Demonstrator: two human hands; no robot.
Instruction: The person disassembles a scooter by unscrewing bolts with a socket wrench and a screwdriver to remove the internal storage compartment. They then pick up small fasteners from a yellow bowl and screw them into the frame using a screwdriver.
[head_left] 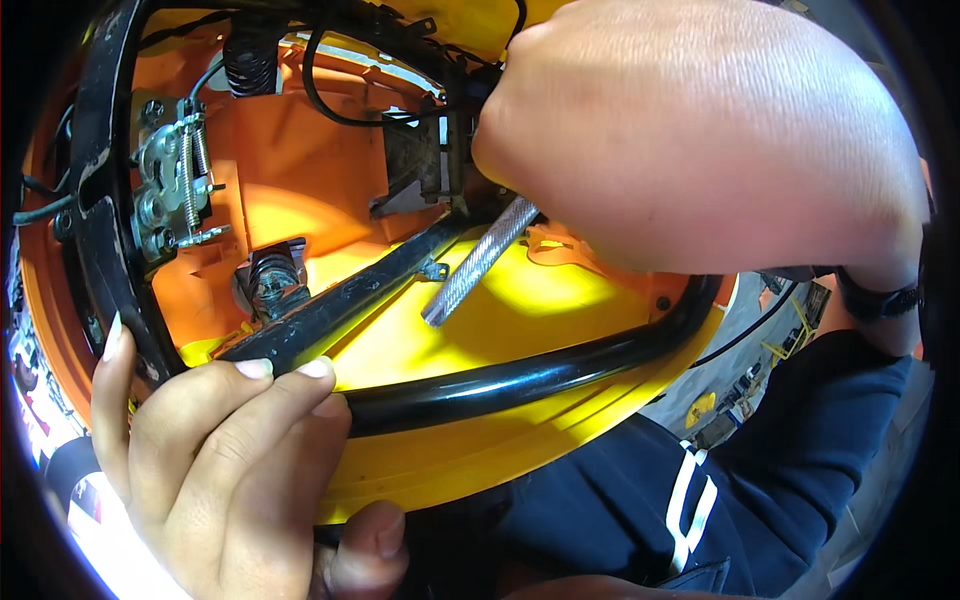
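Observation:
My right hand is closed round a tool with a knurled metal handle. The handle slants down to the left out of my fist. My hand hides the tool's other end. Below the handle runs a black frame tube with a small bracket. My left hand rests at the lower left with its fingers stretched out and apart. Its fingertips lie over the joint of that tube and the curved black tube. The thumb sits lower, by the rim of the yellow body panel.
At the left a metal latch with springs sits on a black upright. Orange panels fill the inside, with a coil spring at the top and a black bellows-like part below. Tools lie on the floor at right.

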